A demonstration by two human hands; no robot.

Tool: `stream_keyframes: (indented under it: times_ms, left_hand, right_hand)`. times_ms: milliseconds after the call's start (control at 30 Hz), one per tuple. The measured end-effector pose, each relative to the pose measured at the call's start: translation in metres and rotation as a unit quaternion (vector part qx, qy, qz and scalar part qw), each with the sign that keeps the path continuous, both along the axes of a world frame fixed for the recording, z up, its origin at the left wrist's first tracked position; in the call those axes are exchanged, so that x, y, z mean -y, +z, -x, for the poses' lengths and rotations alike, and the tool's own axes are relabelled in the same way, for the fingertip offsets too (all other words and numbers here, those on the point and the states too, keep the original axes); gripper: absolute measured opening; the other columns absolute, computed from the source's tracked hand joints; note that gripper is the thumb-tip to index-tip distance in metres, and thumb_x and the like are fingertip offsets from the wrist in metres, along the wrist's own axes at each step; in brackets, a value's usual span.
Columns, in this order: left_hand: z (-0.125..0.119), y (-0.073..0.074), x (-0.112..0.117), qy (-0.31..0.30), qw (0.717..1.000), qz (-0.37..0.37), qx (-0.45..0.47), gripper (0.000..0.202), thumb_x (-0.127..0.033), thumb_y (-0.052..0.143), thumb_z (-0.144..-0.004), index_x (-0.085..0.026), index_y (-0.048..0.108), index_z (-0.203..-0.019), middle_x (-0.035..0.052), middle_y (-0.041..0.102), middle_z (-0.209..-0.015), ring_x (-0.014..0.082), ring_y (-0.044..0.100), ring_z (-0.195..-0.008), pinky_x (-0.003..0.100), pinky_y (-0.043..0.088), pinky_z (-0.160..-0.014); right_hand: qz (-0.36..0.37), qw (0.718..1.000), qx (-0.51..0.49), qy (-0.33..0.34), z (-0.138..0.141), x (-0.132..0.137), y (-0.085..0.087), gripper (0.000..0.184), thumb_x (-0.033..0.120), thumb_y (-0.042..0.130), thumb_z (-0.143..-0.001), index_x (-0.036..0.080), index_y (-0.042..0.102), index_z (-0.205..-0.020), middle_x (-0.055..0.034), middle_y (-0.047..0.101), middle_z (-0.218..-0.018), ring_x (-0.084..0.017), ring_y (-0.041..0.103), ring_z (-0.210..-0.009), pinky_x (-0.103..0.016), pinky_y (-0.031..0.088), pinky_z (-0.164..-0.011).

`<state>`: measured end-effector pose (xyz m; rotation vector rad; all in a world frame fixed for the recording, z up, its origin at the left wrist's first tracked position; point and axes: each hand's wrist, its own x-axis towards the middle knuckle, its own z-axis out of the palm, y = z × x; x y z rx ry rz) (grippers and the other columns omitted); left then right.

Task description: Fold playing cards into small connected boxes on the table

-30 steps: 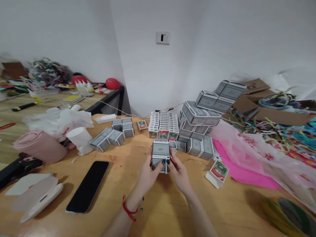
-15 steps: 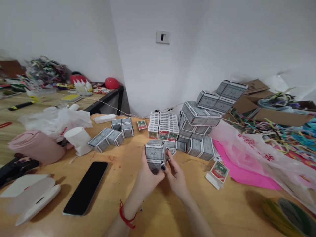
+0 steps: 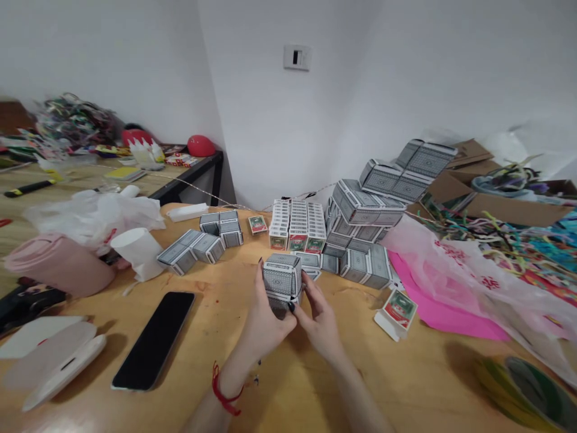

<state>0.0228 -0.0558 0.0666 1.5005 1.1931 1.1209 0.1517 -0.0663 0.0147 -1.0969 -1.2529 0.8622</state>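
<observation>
Between my hands is a playing-card block point(image 3: 282, 278) with grey patterned faces. My left hand point(image 3: 264, 319) wraps its left side and underside. My right hand point(image 3: 320, 322) grips the right side, its dark-nailed thumb at the lower front corner. The fingers behind the block are partly hidden. Just beyond it stand rows of small card boxes point(image 3: 297, 225) with red and green ends. Similar grey blocks are joined into a stepped stack point(image 3: 367, 207) at the right. More joined blocks point(image 3: 210, 248) lie to the left. A single card box point(image 3: 258, 225) lies near them.
A phone point(image 3: 155, 340) lies at the left, near a white roll point(image 3: 137, 249) and a pink roll point(image 3: 58, 264). An opened card box point(image 3: 399, 311), pink sheet point(image 3: 437, 310), plastic bag point(image 3: 464, 264) and tape roll point(image 3: 527, 388) occupy the right. A wall stands behind the table.
The view has shifted slightly. My hands still hold the block, which is turned a little, and my right thumb sits slightly further left on its lower corner.
</observation>
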Motion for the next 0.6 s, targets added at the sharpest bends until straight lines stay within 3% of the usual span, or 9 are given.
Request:
stream_keyframes:
  times_ms: [600]
  left_hand:
    - [0.0057, -0.0002, -0.007, -0.026, 1.0, 0.005, -0.009, 0.103, -0.009, 0.06, -0.062, -0.021, -0.006, -0.14, 0.01, 0.053, -0.123, 0.021, 0.059, -0.1, 0.038, 0.046, -0.09]
  right_hand:
    - [0.01, 1.0, 0.0, 0.004, -0.0039, -0.0007, 0.0009, 0.053, 0.029, 0.061, -0.076, 0.027, 0.046, -0.127, -0.0055, 0.043, -0.135, -0.023, 0.035, -0.127, -0.048, 0.022, -0.107]
